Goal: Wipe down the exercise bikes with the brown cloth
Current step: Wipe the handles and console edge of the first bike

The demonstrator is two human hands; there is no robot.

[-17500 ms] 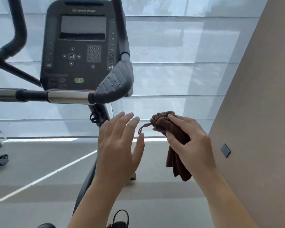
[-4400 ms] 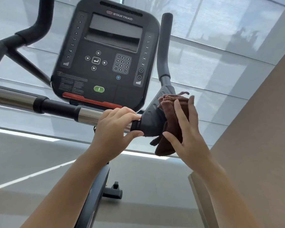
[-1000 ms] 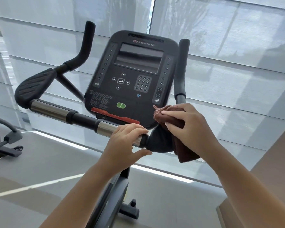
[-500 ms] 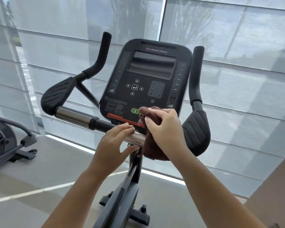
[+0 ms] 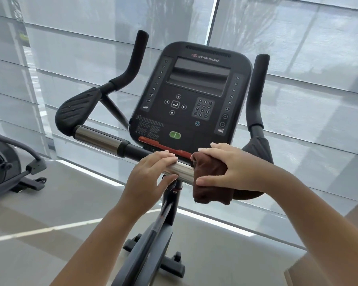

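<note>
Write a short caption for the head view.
Right hand wraps the brown cloth round the bike's chrome handlebar; left hand grips beside it.

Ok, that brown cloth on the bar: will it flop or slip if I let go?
Probably floppy: the cloth drapes over the bar and hangs limp below the right hand. Likely slips off: the metal looks smooth and shiny.

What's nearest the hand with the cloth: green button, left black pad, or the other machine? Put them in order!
From the right hand:
1. Green button, up-left on the console.
2. Black pad, bar's left end.
3. Other machine, far left on the floor.
</note>
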